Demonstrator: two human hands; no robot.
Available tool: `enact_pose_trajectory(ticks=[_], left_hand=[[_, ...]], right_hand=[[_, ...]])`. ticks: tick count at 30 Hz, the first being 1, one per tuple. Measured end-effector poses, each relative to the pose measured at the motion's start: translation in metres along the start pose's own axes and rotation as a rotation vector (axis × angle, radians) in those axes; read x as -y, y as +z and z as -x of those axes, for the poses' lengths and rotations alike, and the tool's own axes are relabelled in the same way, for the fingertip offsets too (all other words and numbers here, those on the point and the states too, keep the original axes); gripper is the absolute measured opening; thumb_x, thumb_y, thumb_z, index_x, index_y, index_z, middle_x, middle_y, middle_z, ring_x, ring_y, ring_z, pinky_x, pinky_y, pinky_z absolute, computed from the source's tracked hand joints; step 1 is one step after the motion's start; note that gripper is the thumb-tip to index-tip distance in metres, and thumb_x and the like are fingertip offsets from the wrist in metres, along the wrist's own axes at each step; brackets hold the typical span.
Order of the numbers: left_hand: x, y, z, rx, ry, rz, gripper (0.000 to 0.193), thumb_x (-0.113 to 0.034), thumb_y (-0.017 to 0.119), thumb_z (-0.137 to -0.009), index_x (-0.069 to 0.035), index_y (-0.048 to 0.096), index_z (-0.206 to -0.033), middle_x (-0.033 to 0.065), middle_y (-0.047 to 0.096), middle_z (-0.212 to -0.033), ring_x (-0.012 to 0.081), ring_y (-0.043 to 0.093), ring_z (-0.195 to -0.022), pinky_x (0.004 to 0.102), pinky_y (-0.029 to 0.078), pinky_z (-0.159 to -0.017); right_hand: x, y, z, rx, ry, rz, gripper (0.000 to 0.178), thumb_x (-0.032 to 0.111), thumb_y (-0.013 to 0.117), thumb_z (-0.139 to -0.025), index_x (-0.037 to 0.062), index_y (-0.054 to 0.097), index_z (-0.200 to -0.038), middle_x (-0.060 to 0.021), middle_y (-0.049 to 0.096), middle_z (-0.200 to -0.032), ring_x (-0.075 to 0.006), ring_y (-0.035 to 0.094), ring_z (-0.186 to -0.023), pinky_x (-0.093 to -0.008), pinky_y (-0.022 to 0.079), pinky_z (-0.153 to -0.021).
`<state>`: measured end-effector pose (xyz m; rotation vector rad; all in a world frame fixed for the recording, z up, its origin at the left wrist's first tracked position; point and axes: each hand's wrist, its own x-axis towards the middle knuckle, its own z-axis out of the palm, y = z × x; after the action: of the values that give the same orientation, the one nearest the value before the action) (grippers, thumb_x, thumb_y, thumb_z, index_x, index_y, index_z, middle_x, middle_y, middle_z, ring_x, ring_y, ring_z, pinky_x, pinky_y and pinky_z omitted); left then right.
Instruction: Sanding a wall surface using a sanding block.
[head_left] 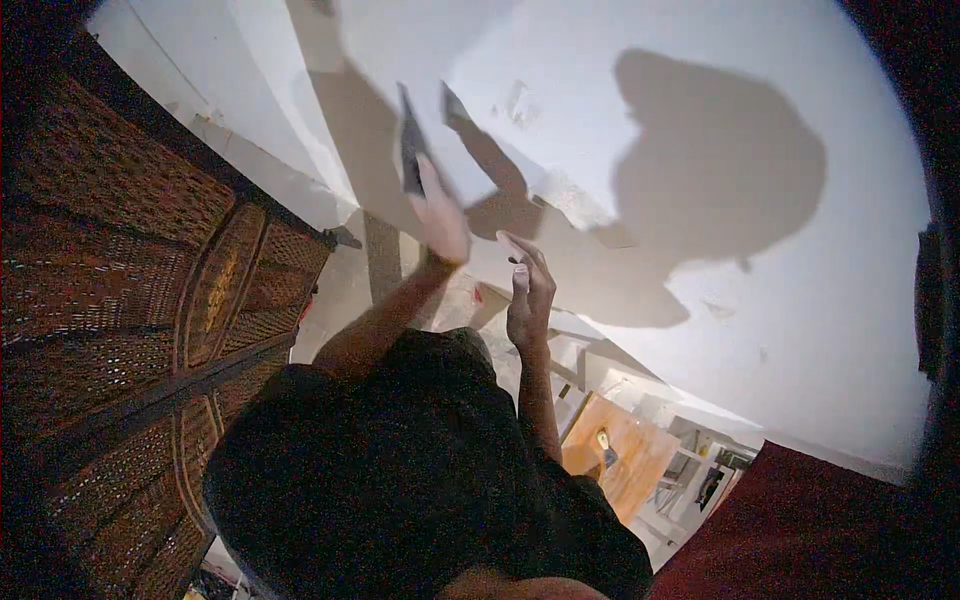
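My left hand (440, 222) is raised beside the white wall, closed on a thin dark grey flat piece (412, 150) that looks like a folded sheet of sandpaper; its exact kind is not clear. The piece is tilted, its narrow end upward. Slightly lower and to the right, my right hand (532, 292) is held up with bent fingers, the thumb apart from them, and whitish fingertips. Nothing shows clearly in it. The white wall (570, 80) carries rough pale patches, one of them (580, 208) close to my hands. My shadow falls across it.
A brown woven screen (110, 290) stands close on my left. Down to the right, a tool with a yellowish handle and dark blade (606, 448) lies on a wooden board (632, 480), near white shelving (690, 480). Dark red fabric (770, 540) fills the lower right.
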<state>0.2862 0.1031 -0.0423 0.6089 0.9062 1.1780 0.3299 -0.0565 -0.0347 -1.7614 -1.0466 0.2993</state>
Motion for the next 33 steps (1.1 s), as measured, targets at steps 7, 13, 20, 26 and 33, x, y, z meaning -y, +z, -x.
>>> enact_pose_trajectory(ticks=[7,13,20,26,33], left_hand=[[0.013,0.104,-0.073,0.109,1.163,-0.664,0.081,-0.004,0.066,-0.077,0.012,0.032,-0.149,0.0404,0.027,-0.153,0.0584,0.024,-0.143,0.0619,0.013,-0.121],[0.005,0.095,-0.093,0.199,1.222,-0.675,0.077,-0.005,0.065,-0.081,0.013,0.032,-0.148,0.0387,0.025,-0.155,0.0562,0.022,-0.145,0.0627,0.016,-0.12],[-0.009,0.115,-0.063,0.15,1.09,-0.629,0.075,-0.002,0.06,-0.087,0.012,0.025,-0.152,0.0369,0.021,-0.157,0.0523,0.015,-0.149,0.061,0.015,-0.121],[-0.012,0.133,-0.058,0.002,1.111,-0.692,0.074,-0.003,0.059,-0.09,0.01,0.024,-0.154,0.0346,0.02,-0.159,0.0503,0.017,-0.149,0.0563,0.015,-0.122],[0.019,0.171,0.006,-0.112,1.094,-0.607,0.068,0.001,0.052,-0.095,0.01,0.02,-0.154,0.0305,0.016,-0.163,0.0471,0.013,-0.152,0.0551,0.01,-0.124]], right_hand=[[-0.002,0.008,0.005,0.008,0.029,0.069,0.031,0.019,0.053,-0.102,-0.0061,0.064,-0.116,-0.019,0.065,-0.108,-0.0256,0.065,-0.084,-0.037,0.053,-0.075],[0.0,-0.007,0.008,-0.003,-0.02,0.121,0.032,0.021,0.054,-0.102,-0.0037,0.067,-0.118,-0.0218,0.066,-0.117,-0.0348,0.065,-0.108,-0.0405,0.049,-0.094],[-0.007,-0.023,0.014,-0.005,0.0,0.086,0.031,0.02,0.053,-0.104,-0.002,0.069,-0.118,-0.0188,0.069,-0.111,-0.0299,0.064,-0.106,-0.0393,0.047,-0.098],[-0.016,-0.064,0.014,0.032,-0.182,0.067,0.02,0.005,0.058,-0.097,-0.0001,0.069,-0.113,-0.0155,0.072,-0.111,-0.0283,0.067,-0.107,-0.0395,0.049,-0.096],[-0.06,-0.132,0.055,-0.099,-0.035,-0.076,0.023,0.013,0.054,-0.103,-0.0016,0.071,-0.11,-0.0155,0.072,-0.104,-0.0251,0.068,-0.1,-0.0356,0.051,-0.092]])
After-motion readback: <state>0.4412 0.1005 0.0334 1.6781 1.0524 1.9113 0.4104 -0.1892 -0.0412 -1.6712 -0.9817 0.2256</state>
